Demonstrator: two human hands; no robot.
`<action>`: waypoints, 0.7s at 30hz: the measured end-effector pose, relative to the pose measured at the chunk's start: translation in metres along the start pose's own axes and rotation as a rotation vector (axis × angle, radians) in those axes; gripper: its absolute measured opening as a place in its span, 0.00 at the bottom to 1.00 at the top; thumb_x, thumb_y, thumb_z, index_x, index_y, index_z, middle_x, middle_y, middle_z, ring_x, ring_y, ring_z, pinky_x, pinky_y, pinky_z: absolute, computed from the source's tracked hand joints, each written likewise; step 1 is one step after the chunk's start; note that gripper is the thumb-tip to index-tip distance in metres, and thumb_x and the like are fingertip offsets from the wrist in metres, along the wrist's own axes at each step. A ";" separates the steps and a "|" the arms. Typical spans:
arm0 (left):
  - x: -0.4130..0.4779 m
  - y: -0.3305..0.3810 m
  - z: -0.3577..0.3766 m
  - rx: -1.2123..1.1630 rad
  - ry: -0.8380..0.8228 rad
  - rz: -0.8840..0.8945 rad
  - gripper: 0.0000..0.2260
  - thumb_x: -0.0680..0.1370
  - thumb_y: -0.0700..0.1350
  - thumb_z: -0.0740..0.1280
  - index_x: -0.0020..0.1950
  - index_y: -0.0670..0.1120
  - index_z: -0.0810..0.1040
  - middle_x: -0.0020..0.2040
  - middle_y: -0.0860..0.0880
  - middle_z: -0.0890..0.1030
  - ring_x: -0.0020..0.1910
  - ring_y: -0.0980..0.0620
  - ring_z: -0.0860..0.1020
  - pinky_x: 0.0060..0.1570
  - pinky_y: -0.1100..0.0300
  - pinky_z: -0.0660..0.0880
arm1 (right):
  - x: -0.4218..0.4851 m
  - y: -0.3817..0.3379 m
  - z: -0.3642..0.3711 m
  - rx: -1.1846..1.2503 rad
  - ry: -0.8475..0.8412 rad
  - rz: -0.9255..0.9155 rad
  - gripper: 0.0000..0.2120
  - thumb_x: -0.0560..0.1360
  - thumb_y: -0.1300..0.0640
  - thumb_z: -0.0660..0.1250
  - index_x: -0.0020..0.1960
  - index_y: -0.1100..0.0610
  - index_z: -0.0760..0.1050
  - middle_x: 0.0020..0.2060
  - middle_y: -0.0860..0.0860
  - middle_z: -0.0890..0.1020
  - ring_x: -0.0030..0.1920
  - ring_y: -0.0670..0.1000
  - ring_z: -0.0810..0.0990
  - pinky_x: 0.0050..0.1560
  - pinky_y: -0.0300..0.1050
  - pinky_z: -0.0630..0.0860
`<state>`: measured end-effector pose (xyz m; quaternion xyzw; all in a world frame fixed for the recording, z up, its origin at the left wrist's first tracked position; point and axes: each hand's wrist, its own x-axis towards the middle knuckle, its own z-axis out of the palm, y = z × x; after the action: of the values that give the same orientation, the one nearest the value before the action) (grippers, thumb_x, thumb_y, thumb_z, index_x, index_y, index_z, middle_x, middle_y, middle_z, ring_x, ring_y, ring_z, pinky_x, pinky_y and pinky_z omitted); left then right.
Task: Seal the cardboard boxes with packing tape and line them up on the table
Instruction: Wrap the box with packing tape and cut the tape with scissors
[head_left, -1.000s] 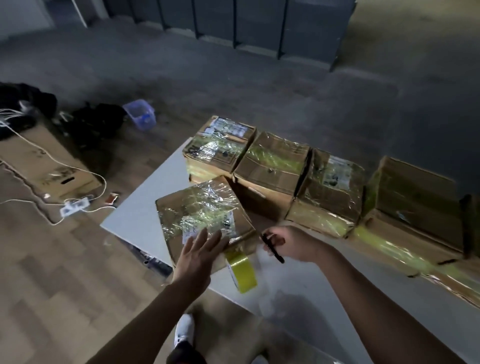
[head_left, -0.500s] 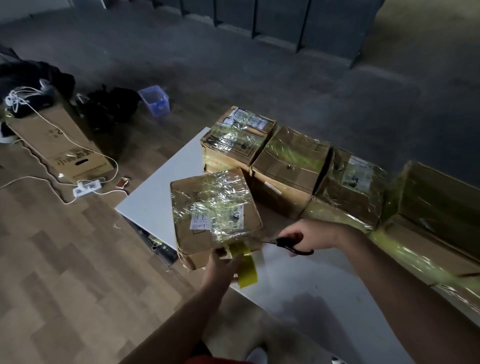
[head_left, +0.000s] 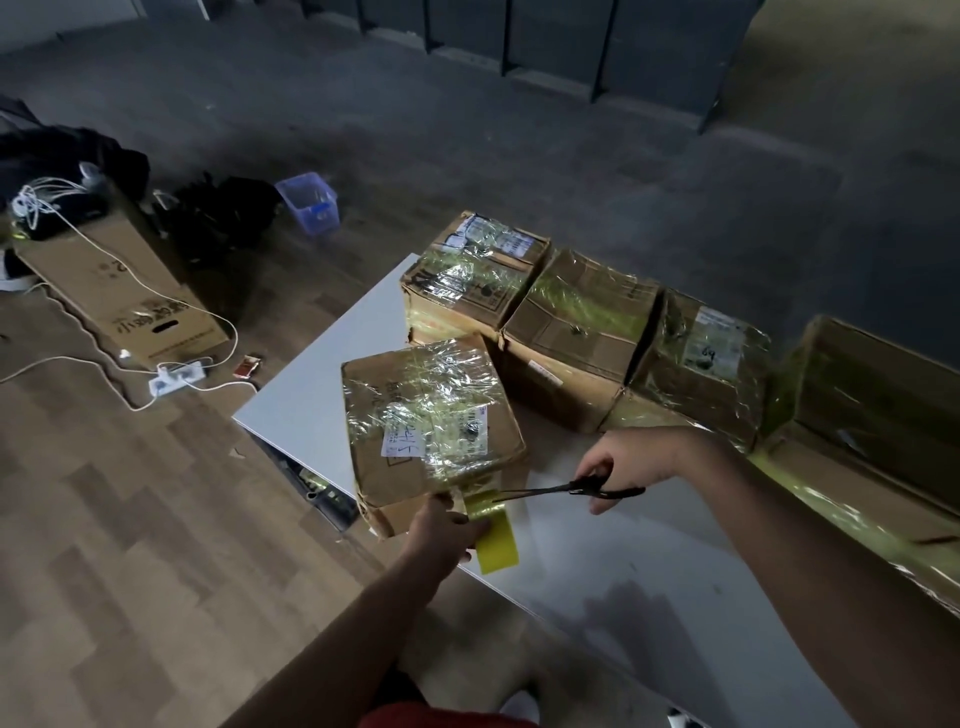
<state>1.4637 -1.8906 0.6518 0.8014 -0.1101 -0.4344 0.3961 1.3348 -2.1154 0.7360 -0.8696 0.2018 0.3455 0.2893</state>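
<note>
Now our left hand grips the tape roll just below the near edge of the box, fingers curled round it. Our right hand holds the scissors by the handles, blade tips at the tape beside the left fingers. The box sits near the table corner.
</note>
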 end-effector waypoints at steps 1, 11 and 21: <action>0.001 0.000 0.000 0.012 -0.005 0.002 0.20 0.72 0.40 0.75 0.60 0.36 0.71 0.43 0.43 0.81 0.32 0.51 0.78 0.28 0.61 0.75 | 0.002 -0.002 0.000 0.000 -0.001 0.001 0.15 0.69 0.45 0.74 0.55 0.45 0.80 0.44 0.39 0.79 0.45 0.42 0.76 0.47 0.38 0.73; 0.006 0.002 0.001 0.116 -0.021 0.038 0.12 0.72 0.41 0.75 0.44 0.41 0.71 0.39 0.42 0.80 0.35 0.46 0.77 0.38 0.53 0.75 | 0.005 0.007 -0.013 0.022 -0.036 0.026 0.16 0.65 0.41 0.74 0.52 0.40 0.80 0.49 0.42 0.82 0.52 0.50 0.79 0.56 0.50 0.77; 0.012 -0.001 -0.002 0.141 -0.064 0.028 0.12 0.72 0.41 0.75 0.43 0.41 0.72 0.39 0.44 0.80 0.33 0.48 0.77 0.37 0.53 0.75 | 0.028 -0.021 -0.007 0.022 -0.050 -0.020 0.18 0.69 0.45 0.74 0.58 0.44 0.79 0.50 0.44 0.81 0.53 0.51 0.78 0.57 0.49 0.76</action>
<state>1.4720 -1.8951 0.6446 0.8114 -0.1641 -0.4454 0.3411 1.3689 -2.1083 0.7277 -0.8593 0.1897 0.3621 0.3073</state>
